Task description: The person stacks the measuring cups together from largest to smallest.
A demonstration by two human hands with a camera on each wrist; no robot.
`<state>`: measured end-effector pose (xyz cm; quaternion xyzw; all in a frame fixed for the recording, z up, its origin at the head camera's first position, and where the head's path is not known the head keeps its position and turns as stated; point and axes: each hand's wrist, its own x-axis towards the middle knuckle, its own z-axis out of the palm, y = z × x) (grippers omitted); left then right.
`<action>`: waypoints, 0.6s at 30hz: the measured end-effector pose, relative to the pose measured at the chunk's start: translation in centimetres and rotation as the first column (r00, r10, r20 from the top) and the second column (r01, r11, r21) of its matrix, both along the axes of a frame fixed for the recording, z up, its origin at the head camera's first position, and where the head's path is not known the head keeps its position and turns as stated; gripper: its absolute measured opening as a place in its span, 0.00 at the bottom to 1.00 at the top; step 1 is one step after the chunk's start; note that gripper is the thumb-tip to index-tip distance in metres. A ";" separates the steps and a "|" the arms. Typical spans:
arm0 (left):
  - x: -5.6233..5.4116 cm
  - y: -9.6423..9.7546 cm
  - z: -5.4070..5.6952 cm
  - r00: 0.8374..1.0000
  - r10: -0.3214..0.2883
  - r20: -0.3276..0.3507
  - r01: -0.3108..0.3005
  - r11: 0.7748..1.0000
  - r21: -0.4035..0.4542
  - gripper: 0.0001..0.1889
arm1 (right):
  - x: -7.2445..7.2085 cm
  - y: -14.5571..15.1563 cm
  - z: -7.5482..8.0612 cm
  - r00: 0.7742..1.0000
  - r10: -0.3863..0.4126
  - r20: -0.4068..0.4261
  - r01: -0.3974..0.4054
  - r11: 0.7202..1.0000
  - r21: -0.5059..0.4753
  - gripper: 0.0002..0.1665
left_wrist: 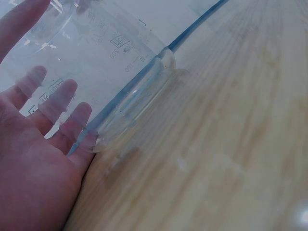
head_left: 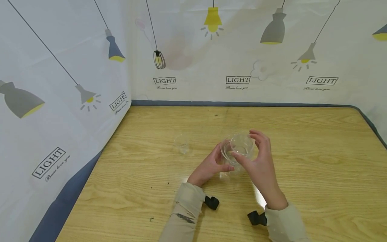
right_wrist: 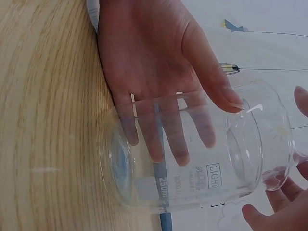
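Observation:
My left hand [head_left: 209,167] wraps thumb and fingers round a large clear glass beaker [right_wrist: 192,192] marked 250 ml. Its base [left_wrist: 130,110] is low at the wooden tabletop in the left wrist view. Higher and to the right, my right hand [head_left: 260,158] grips a smaller clear beaker [head_left: 242,141] between thumb and fingers. This smaller beaker overlaps the large one's mouth; in the right wrist view its lower part shows within the large rim. There the left hand's fingers [right_wrist: 173,144] show through the large beaker's wall, and my right fingertips reach the smaller beaker's upper end.
Left of both hands, a small clear glass vessel [head_left: 182,144] stands on the wood-grain table [head_left: 317,161]. A white cloth [head_left: 193,50] printed with lamps hangs behind and at the sides. Black wrist mounts [head_left: 212,202] stick out from both sleeves.

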<state>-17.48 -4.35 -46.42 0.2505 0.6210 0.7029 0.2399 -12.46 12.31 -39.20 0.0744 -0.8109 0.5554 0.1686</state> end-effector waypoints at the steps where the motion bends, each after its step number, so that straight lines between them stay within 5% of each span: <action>1: 0.0 0.0 0.0 1.000 0.000 0.001 0.000 1.000 0.001 0.44 | -0.1 0.1 -0.3 1.000 -0.001 -0.001 0.001 1.000 0.008 0.38; 9: 0.0 0.1 -0.1 1.000 0.008 -0.006 -0.008 1.000 0.023 0.45 | -0.9 0.6 -2.1 1.000 -0.003 0.020 0.002 0.996 0.084 0.40; 18: 0.0 0.1 -0.1 1.000 0.005 -0.011 -0.005 1.000 0.008 0.44 | -1.1 0.7 -2.3 0.999 -0.022 0.047 0.015 0.991 0.132 0.42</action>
